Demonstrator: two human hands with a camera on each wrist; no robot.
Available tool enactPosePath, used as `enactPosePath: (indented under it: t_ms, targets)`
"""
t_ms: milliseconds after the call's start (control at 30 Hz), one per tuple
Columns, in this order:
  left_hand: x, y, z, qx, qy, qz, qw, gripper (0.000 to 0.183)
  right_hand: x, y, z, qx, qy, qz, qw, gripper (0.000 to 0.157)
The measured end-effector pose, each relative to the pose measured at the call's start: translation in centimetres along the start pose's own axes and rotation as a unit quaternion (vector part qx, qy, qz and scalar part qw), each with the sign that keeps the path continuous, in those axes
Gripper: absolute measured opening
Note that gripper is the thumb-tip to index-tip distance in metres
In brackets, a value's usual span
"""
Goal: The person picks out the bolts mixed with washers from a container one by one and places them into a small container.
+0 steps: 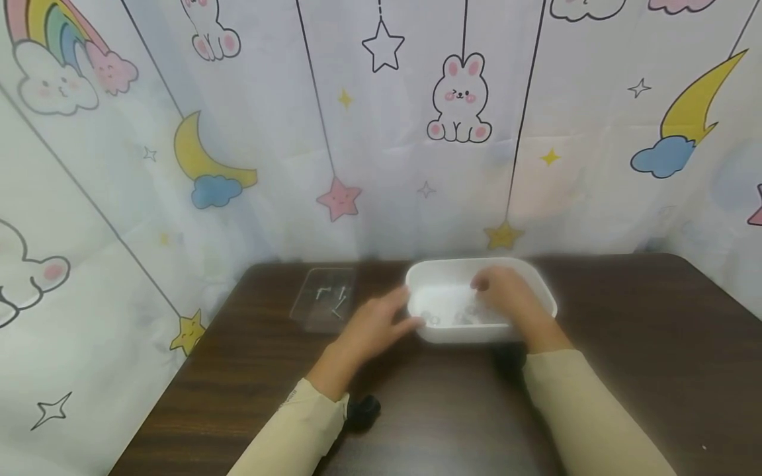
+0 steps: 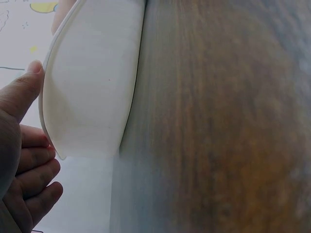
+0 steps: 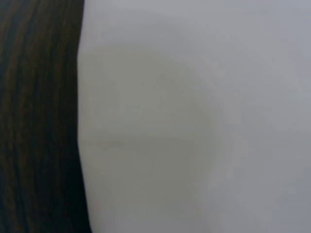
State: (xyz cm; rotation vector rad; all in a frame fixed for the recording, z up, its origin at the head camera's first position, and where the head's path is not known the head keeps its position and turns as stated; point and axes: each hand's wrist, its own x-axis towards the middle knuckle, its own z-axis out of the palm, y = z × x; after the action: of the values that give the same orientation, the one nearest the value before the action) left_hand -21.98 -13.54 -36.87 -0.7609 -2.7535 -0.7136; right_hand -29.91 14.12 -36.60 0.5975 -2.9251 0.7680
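A white rectangular tub (image 1: 452, 335) stands on the dark table, with several small pale pieces (image 1: 464, 317), some ring-like, on its floor. My left hand (image 1: 375, 327) is at the tub's left end. In the left wrist view its thumb (image 2: 30, 80) touches the rim and its other fingers lie loosely by the corner. Over the rim reaches my right hand (image 1: 506, 291), fingers bent down inside the tub and blurred; I cannot tell whether they hold a piece. The right wrist view shows only the tub's pale wall (image 3: 141, 121) close up, beside the table.
Left of the tub lies a shallow clear tray (image 1: 306, 311) with several thin metal screws (image 1: 339, 305). A patterned curtain (image 1: 405, 152) hangs right behind the brown wooden table (image 1: 625, 330). Black wrist devices (image 1: 363, 413) sit under both sleeves.
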Motion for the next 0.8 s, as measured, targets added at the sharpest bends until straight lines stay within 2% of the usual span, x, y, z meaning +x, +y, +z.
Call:
enactPosePath:
  t_ms: [167, 467, 700, 800]
  targets:
    - [0.06, -0.04, 0.03, -0.002, -0.004, -0.005, 1.0000, 0.065, 0.05, 0.13, 0.10, 0.009, -0.005, 0.010, 1.000, 0.008]
    - [0.14, -0.14, 0.08, -0.005, -0.002, -0.005, 1.0000, 0.061, 0.09, 0.28, 0.10, -0.002, -0.061, 0.034, 0.998, 0.004]
    - [0.06, -0.14, 0.09, -0.001, -0.006, -0.006, 1.0000, 0.065, 0.05, 0.05, 0.01, -0.027, -0.080, 0.026, 0.996, 0.020]
    - [0.10, -0.12, 0.07, -0.004, -0.005, -0.005, 1.0000, 0.065, 0.06, -0.11, -0.05, -0.037, -0.085, 0.027, 0.995, 0.016]
